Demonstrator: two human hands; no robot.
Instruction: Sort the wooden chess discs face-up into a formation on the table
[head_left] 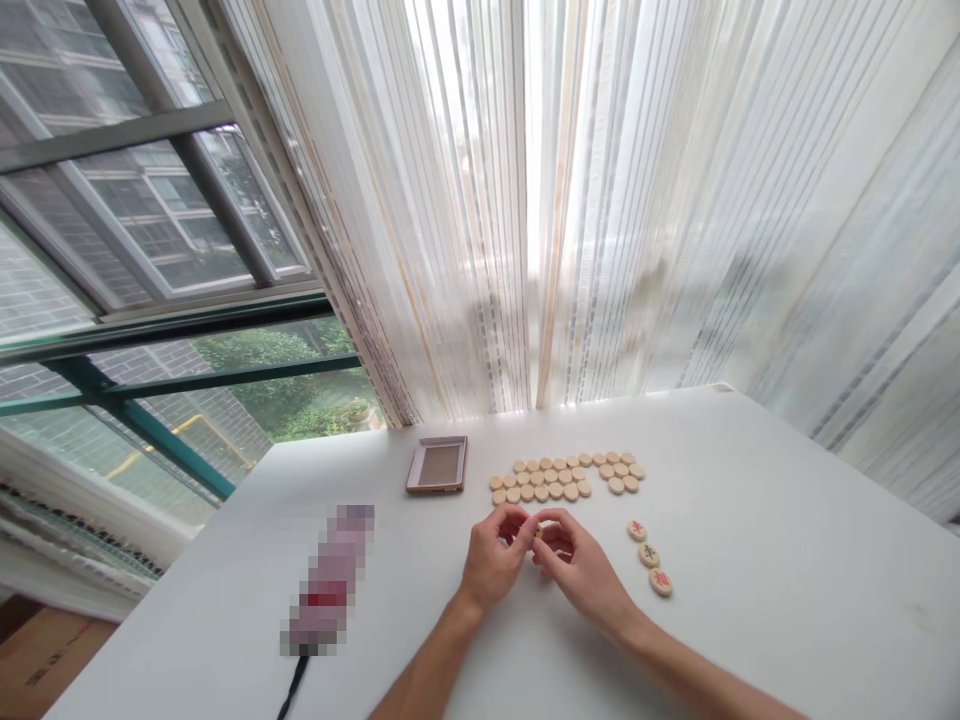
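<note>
My left hand and my right hand meet over the white table, fingers curled, pinching one small round wooden game piece between their fingertips. Just beyond them lie several pale wooden discs face down in rows. To the right of my right hand three discs with red and dark characters lie face up in a slanting line.
A small pink-framed box or tray sits left of the discs. A blurred-out object with a black cord lies at the left of the table. Sheer striped curtains hang behind, and a window is at the left.
</note>
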